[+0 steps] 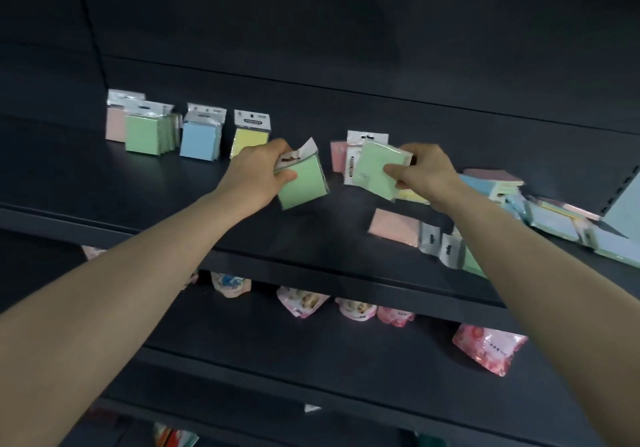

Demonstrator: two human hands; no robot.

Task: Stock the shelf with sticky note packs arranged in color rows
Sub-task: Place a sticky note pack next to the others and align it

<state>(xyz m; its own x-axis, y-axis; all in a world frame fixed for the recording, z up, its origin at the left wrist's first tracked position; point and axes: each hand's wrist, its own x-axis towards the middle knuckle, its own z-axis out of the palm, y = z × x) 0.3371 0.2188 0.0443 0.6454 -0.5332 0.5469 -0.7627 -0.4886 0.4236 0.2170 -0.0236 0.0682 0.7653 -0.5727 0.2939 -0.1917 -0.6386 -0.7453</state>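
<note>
Fingers (286,176) of your left hand (258,169) grip a green pack (304,188); your right hand (427,173) pinches a second green pack (379,166), perhaps with another behind it.

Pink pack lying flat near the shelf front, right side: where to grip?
Pink pack lies flat on the shelf, so pinch its opposite edges from above, probably coming from its left-front: that side is bare shelf, while silver hang tabs crowd its right.

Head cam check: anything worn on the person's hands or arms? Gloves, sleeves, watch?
Nothing worn shows. The left hand and right hand are bare: no gloves, rings or watch. The left forearm and right forearm are bare to the frame edge, no sleeves or wristbands.
</note>
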